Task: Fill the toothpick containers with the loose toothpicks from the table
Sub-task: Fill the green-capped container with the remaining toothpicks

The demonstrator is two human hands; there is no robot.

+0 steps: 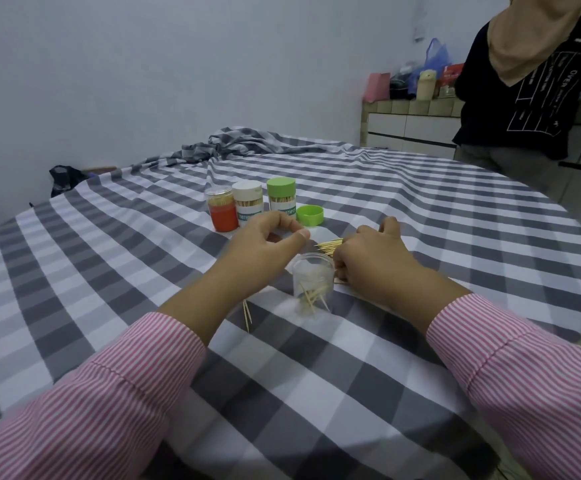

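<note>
Left hand (pixel 264 242) hovers, thumb and fingers curled close, pinching nothing visible. Right hand (pixel 368 261) fingers pressed on a bundle of pale wooden toothpicks (pixel 330 244). Clear open plastic container (pixel 313 285), few toothpicks inside, stands just below both hands' fingertips.

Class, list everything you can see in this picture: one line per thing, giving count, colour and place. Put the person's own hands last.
Closed toothpick containers: three, full; orange with clear lid, white-lidded, green-lidded; in a row at the table's middle.
Open clear container: one, upright, few toothpicks inside; between the hands.
Loose green lid: one, right of the row.
Toothpick pile: one, pale wood, under the right hand.
Stray toothpicks: a few, left of the clear container.
Tablecloth: one, grey and white check, bunched at the far edge.
Second person: one, black top, standing far right.
Counter clutter: bags and bottles, far right.
Left hand: pinched, apparently empty.
Right hand: gathering the pile.
</note>
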